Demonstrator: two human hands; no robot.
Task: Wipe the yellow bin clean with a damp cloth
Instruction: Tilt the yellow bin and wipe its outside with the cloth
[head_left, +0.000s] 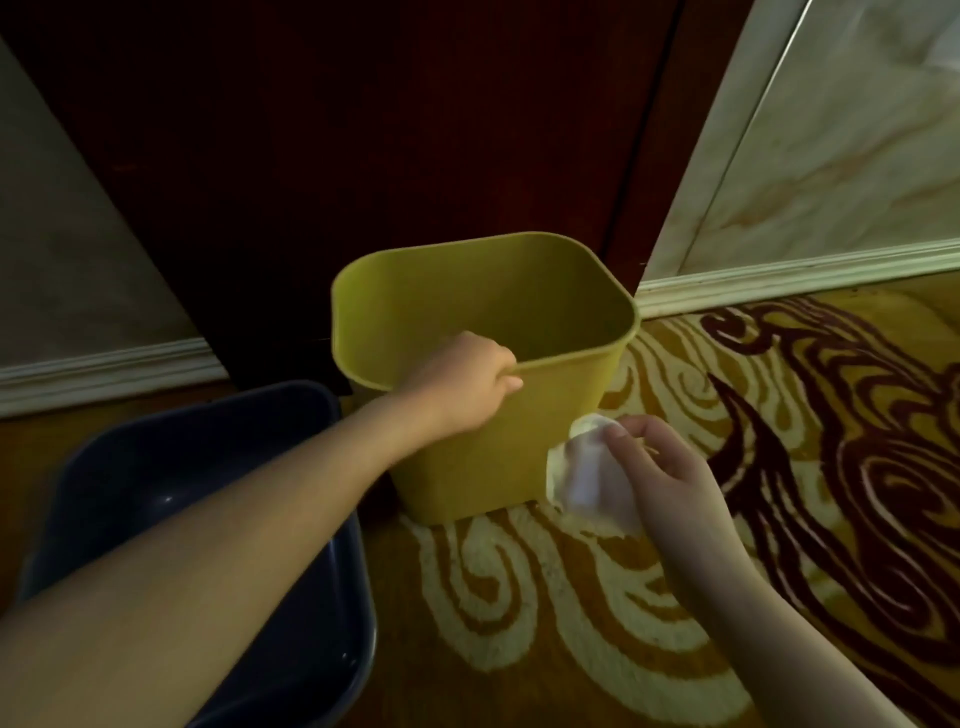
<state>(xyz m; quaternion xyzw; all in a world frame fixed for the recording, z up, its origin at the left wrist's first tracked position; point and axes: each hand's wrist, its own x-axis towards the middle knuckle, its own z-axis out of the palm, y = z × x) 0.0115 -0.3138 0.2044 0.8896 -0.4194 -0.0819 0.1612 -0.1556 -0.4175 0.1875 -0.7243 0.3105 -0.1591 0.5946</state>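
Note:
The yellow bin (550, 312) stands upright on the patterned carpet, its open mouth facing up and nothing visible inside. My left hand (467, 384) grips the bin's near rim, fingers curled over the edge. My right hand (670, 478) holds a bunched white cloth (589, 473) and presses it against the lower right corner of the bin's near outer wall.
A dark blue plastic basin (156, 467) sits on the floor at the lower left, partly under my left forearm. A dark wooden door or panel (415, 130) rises right behind the bin. White baseboard (779, 283) and a marble-look wall stand at the right.

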